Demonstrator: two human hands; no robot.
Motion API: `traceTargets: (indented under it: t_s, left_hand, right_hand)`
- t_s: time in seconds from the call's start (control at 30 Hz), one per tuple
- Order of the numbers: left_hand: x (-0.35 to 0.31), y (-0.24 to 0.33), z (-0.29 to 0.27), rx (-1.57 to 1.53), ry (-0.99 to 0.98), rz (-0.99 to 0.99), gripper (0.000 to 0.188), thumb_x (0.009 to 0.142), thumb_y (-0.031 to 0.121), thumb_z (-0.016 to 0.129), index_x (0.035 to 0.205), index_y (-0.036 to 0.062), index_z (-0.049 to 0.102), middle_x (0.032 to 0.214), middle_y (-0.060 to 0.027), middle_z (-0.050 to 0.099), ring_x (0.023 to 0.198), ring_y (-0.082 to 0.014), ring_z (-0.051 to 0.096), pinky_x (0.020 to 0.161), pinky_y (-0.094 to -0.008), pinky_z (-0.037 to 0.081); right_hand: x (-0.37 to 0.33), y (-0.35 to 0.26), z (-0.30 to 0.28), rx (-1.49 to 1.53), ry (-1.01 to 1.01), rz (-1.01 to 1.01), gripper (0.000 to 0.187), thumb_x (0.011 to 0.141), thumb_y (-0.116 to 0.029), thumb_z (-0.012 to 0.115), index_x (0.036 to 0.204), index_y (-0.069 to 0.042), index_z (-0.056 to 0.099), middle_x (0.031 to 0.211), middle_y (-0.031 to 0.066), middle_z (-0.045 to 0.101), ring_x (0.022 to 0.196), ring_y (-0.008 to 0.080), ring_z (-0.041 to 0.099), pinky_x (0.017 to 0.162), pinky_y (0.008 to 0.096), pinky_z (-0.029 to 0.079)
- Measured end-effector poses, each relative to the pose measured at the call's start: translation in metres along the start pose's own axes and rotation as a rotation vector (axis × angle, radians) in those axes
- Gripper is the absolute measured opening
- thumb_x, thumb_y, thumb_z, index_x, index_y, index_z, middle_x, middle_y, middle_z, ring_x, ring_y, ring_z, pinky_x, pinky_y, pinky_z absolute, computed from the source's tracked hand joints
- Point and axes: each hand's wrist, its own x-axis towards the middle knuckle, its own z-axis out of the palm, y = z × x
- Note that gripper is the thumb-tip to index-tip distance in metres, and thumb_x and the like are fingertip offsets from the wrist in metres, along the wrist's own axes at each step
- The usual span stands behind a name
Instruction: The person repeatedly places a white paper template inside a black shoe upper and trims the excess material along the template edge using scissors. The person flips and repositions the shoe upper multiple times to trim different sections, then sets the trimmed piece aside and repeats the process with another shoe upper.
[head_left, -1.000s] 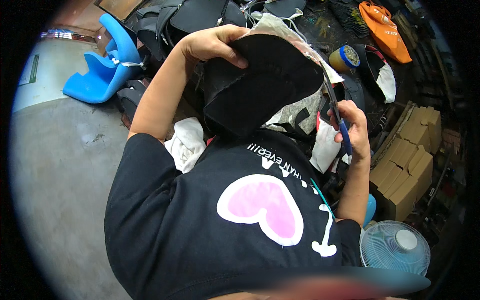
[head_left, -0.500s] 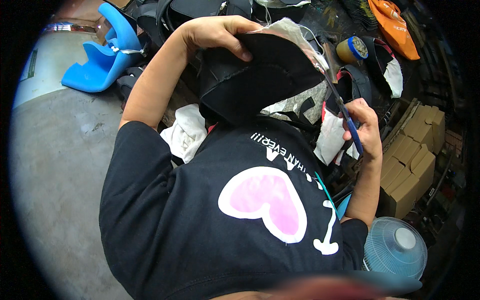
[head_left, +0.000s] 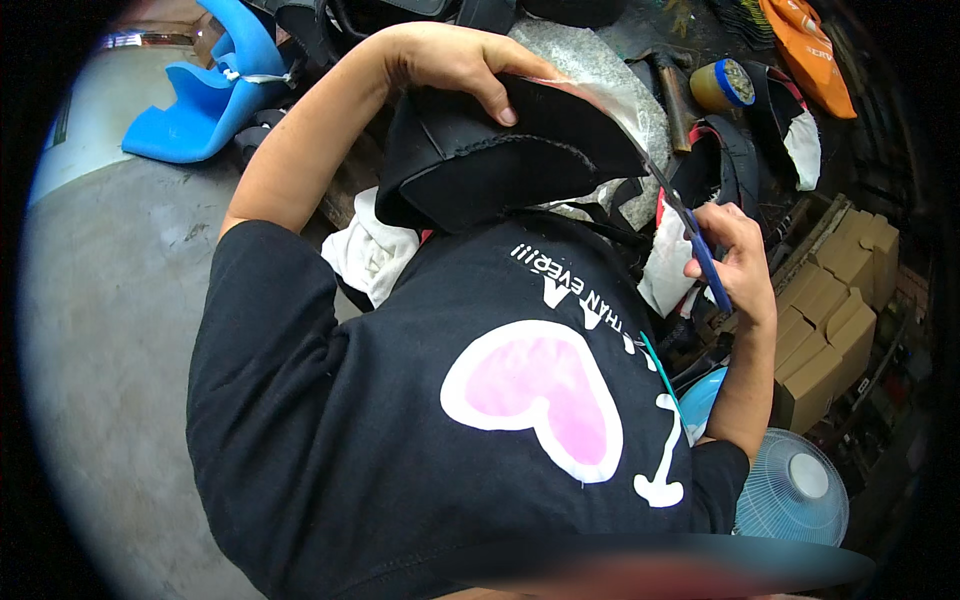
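**Fingers clamped on black padded piece and blue-handled tool**

Fingers of the right hand (head_left: 735, 262) are curled shut around the blue handle of a slim tool (head_left: 690, 232), knuckles outward, wrist cocked; the thin metal blade runs up and left until its tip meets the pointed end of the black padded piece (head_left: 500, 165). Whether it is a knife or one leg of scissors I cannot tell. That forearm comes up from the lower right, elbow bent beside a pale blue fan (head_left: 793, 487) with a round ribbed grille.

Nearer the chest, the black piece sits above a black shirt (head_left: 400, 420) with a pink heart. It looks like thick foam or rubber, matte, with a rough stitched seam curving along its edge, broad at the left and tapering to a point at the right. White cloth (head_left: 370, 255) bunches under it.

Farther up, the left hand (head_left: 450, 60) grips the top edge, fingers closed over it and thumb pressed on the face, arm stretched from the left shoulder.

Beyond lie a blue moulded plastic seat (head_left: 215, 95), a hammer (head_left: 672, 85), a yellow tin (head_left: 722, 85) and brown cardboard boxes (head_left: 835, 320) on grey concrete floor (head_left: 110, 330).
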Motion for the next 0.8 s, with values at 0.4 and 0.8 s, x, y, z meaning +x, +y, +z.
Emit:
traceTargets:
  t_s: [0.4,0.8]
  left_hand:
    - [0.007,-0.027,-0.007,0.112,-0.105,-0.016,0.068,0.073,0.012,0.076,0.135,-0.0035,0.051,0.130,-0.0177,0.059,0.116,-0.0282,0.057,0.107,-0.0317,0.039]
    - [0.027,-0.016,0.003,-0.179,-0.433,0.117,0.058,0.083,0.001,0.067,0.137,-0.0042,0.047,0.131,-0.0111,0.058,0.119,-0.0178,0.049,0.104,-0.0291,0.036]
  right_hand:
    - [-0.011,-0.008,0.002,0.067,-0.085,0.049,0.060,0.065,-0.056,0.078,0.083,-0.002,0.058,0.071,0.0080,0.052,0.064,0.0217,0.052,0.062,0.0342,0.040]
    - [-0.004,-0.018,0.004,-0.002,-0.063,-0.011,0.050,0.067,-0.046,0.079,0.078,-0.004,0.055,0.060,0.0098,0.046,0.056,0.0220,0.050,0.055,0.0350,0.037]
